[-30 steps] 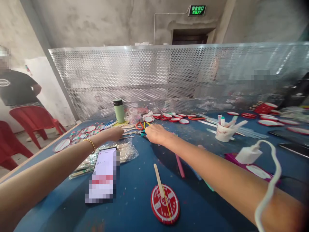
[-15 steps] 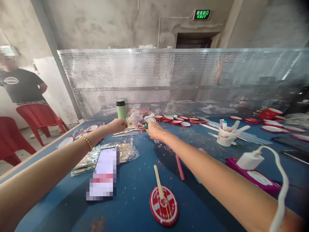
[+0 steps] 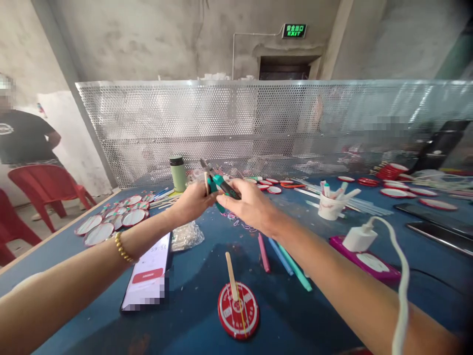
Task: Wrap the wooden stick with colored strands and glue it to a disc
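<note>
My right hand [image 3: 249, 202] is closed on the handles of green-and-black pliers [image 3: 226, 187], whose metal jaws point up and away. Close beside it, my left hand [image 3: 192, 201] pinches a pale wooden stick [image 3: 207, 181] that stands nearly upright by the pliers; its lower end is hidden by the fingers. The two hands meet above the middle of the table. Nearer to me lies a round red lid [image 3: 239, 323] with white print and thin yellow strands across it. A flat wooden craft stick [image 3: 231, 271] rests on the lid and points away from me.
A phone [image 3: 148, 276] lies under my left forearm, beside a plastic bag of sticks [image 3: 186, 236]. White-faced discs [image 3: 99, 234] spread at left. A green bottle [image 3: 178, 175] stands behind. To the right are a cup [image 3: 329, 209] of pens and a purple box [image 3: 369, 261] with a white charger and cable.
Both hands have come back towards me and together. The pliers, now raised in my right hand, show clearly. The left hand still holds a stick. The view has shifted slightly right.
</note>
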The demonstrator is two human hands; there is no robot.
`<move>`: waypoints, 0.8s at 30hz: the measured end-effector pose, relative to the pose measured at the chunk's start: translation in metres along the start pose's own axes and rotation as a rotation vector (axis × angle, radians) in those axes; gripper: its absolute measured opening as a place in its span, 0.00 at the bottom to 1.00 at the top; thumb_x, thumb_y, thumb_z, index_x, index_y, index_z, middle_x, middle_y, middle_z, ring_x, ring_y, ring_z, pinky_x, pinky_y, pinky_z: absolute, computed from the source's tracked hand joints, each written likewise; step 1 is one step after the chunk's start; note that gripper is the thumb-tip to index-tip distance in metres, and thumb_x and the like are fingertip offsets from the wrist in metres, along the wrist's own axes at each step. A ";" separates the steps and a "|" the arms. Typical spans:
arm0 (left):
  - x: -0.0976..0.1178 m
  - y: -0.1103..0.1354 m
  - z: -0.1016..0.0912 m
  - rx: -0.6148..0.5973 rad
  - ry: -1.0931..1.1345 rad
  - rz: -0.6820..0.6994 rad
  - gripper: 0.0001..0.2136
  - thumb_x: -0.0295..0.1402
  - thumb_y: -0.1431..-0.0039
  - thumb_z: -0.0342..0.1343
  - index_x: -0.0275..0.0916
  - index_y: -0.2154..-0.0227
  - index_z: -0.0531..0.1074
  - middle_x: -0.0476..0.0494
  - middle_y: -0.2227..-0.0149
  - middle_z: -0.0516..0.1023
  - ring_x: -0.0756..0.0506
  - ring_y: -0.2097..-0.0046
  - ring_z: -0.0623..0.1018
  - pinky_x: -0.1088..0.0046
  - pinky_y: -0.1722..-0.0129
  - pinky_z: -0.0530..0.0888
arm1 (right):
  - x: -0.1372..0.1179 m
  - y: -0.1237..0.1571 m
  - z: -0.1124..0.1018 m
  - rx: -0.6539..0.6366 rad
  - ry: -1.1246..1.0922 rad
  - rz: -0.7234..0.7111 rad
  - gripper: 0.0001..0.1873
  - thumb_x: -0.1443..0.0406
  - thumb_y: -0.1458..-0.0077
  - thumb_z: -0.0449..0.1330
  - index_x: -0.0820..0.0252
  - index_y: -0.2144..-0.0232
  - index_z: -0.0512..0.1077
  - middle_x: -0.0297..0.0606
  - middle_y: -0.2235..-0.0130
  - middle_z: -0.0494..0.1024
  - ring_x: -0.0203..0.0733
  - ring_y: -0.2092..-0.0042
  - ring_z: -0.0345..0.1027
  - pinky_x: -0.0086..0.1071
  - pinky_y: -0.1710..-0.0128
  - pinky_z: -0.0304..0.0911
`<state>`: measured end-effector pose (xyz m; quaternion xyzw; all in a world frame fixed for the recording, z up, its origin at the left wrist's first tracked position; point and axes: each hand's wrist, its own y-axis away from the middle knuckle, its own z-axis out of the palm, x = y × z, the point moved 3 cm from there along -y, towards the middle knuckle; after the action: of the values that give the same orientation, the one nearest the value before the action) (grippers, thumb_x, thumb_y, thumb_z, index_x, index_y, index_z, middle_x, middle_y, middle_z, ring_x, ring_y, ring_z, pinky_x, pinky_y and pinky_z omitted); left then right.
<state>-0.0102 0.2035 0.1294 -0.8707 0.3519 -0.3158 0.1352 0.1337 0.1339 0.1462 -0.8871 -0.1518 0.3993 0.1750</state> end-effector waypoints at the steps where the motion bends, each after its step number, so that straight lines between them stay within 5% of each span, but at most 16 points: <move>1: 0.008 0.003 0.003 -0.018 0.006 0.007 0.13 0.33 0.38 0.49 0.35 0.78 0.66 0.51 0.78 0.66 0.54 0.74 0.64 0.76 0.74 0.61 | 0.002 0.004 -0.002 0.008 0.035 -0.039 0.08 0.64 0.46 0.59 0.61 0.63 0.71 0.39 0.64 0.74 0.42 0.61 0.67 0.36 0.60 0.63; 4: 0.024 0.008 0.012 -0.053 0.070 -0.035 0.13 0.31 0.39 0.49 0.36 0.80 0.63 0.53 0.81 0.64 0.55 0.77 0.62 0.77 0.76 0.59 | 0.009 0.010 -0.004 -0.046 -0.057 -0.124 0.07 0.66 0.43 0.56 0.60 0.62 0.71 0.40 0.59 0.75 0.43 0.56 0.67 0.38 0.53 0.63; 8: 0.027 0.013 0.019 -0.088 0.226 -0.114 0.07 0.28 0.43 0.50 0.37 0.76 0.63 0.53 0.80 0.66 0.55 0.78 0.65 0.78 0.78 0.62 | 0.024 0.013 0.001 -0.247 -0.466 -0.013 0.13 0.61 0.42 0.57 0.58 0.55 0.70 0.40 0.59 0.77 0.43 0.57 0.71 0.38 0.57 0.68; 13: 0.009 0.033 0.006 -0.133 0.314 -0.201 0.07 0.33 0.37 0.45 0.37 0.68 0.66 0.50 0.78 0.73 0.54 0.81 0.65 0.77 0.79 0.62 | 0.052 0.015 -0.009 -0.105 -0.792 0.232 0.17 0.62 0.43 0.58 0.61 0.52 0.67 0.48 0.54 0.77 0.45 0.58 0.75 0.40 0.60 0.71; 18: -0.005 0.054 0.001 -0.162 0.183 -0.211 0.13 0.38 0.35 0.44 0.37 0.63 0.72 0.55 0.86 0.65 0.52 0.81 0.63 0.77 0.77 0.62 | 0.057 0.031 -0.018 -0.146 -0.542 0.160 0.14 0.60 0.43 0.59 0.60 0.56 0.71 0.43 0.56 0.76 0.45 0.56 0.72 0.40 0.56 0.68; 24: -0.008 0.062 0.002 0.135 -0.015 -0.132 0.16 0.40 0.33 0.42 0.39 0.57 0.74 0.50 0.74 0.72 0.50 0.72 0.68 0.76 0.72 0.64 | 0.050 0.043 -0.005 -0.217 -0.160 0.137 0.09 0.65 0.43 0.56 0.59 0.60 0.71 0.36 0.62 0.75 0.42 0.61 0.67 0.36 0.60 0.62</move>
<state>-0.0457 0.1650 0.0956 -0.8833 0.2706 -0.3404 0.1750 0.1746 0.1150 0.0981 -0.8744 -0.1469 0.4609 0.0378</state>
